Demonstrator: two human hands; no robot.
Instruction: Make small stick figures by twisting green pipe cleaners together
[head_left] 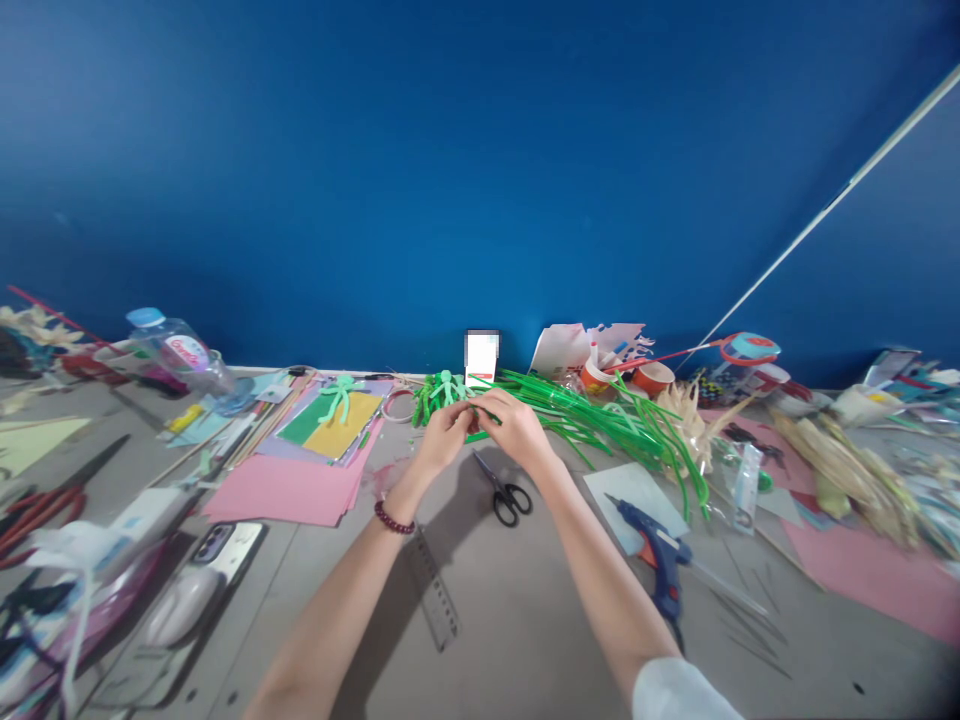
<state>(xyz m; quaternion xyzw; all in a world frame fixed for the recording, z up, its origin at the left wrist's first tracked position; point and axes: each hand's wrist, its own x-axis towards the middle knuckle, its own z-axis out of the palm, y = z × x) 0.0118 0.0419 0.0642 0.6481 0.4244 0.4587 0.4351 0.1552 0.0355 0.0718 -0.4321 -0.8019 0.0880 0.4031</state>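
My left hand (448, 432) and my right hand (516, 425) meet at the middle of the table, fingertips pinched together. Between them shows a bit of green pipe cleaner (477, 437), mostly hidden by the fingers. Just behind my left hand sit fuzzy green twisted figures (444, 385). A bundle of long green pipe cleaners (592, 410) spreads out to the right of my right hand. Below the hands lie black-handled scissors (507, 500), blades pointing away. A clear ruler (433, 590) rests nearer to me, beside my left forearm.
A lit phone (481, 358) leans on the blue wall. Pink paper (285, 490), a plastic bottle (184, 350) and another phone (225, 545) with a white mouse (184, 607) lie left. On the right are a blue glue gun (660, 560) and paper cups (652, 377).
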